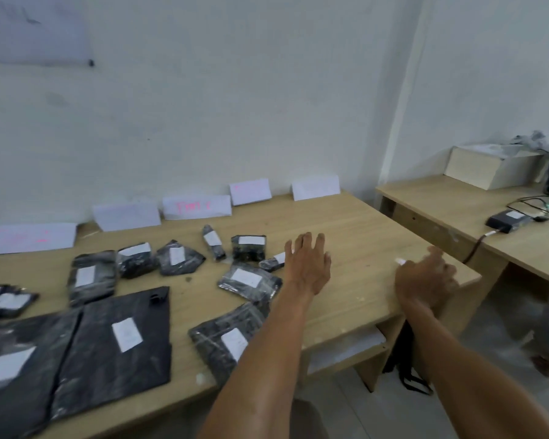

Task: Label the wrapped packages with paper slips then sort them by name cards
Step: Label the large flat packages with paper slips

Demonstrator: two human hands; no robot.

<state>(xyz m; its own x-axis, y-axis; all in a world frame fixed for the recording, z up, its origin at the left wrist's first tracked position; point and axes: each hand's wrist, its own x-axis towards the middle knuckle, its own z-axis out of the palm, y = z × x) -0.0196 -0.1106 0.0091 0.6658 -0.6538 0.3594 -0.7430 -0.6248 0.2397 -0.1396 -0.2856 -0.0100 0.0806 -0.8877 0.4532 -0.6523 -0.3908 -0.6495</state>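
Note:
Several black wrapped packages, each bearing a white paper slip, lie on the left half of the wooden table (362, 236). Two large flat ones (114, 337) lie at the front left. Smaller ones include a package (249, 280) beside my left wrist and a small one (272, 263) by my left fingers. White name cards (197, 206) lean against the wall along the table's back edge. My left hand (308, 264) hovers over the table with straight, spread fingers. My right hand (425, 280) is blurred at the table's right edge. A small white scrap (400, 261) shows at its thumb.
A second desk (457, 198) stands to the right with a cream box (492, 166) and a black device (507, 220) with cables. A gap with floor separates the two desks. An open shelf (346, 346) sits under the table, with black straps (403, 359) hanging beside it.

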